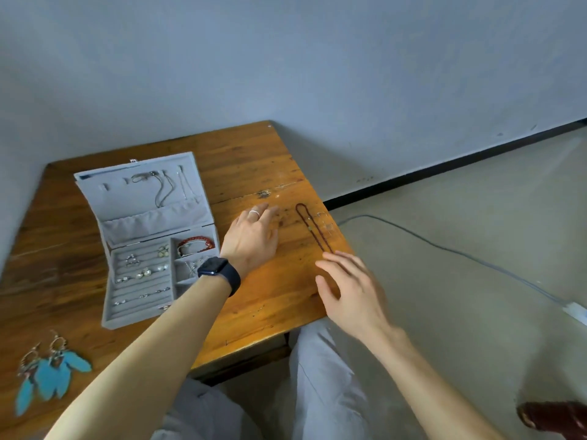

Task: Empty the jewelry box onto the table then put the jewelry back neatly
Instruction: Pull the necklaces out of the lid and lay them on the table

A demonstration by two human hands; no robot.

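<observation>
A grey velvet jewelry box [109, 315] lies open on the wooden table [260, 173], lid leaning back. Necklaces [163, 188] hang inside the lid. Rings and earrings sit in the ring rolls, and a red bracelet [196, 242] lies in a right compartment. A dark red bead necklace [313, 227] lies stretched out near the table's right edge, with a small silver piece [321, 214] beside it. My left hand [252, 238], wearing a ring and a watch, rests flat on the table left of the necklace. My right hand [347, 287] hovers with fingers relaxed, fingertips at the necklace's near end.
Two turquoise feather earrings [50, 373] lie on the table at the near left. A grey cable [444, 249] runs across the floor to a white plug [576, 312] at right. A brown shoe [554, 417] shows at the bottom right. My grey-trousered legs are under the table edge.
</observation>
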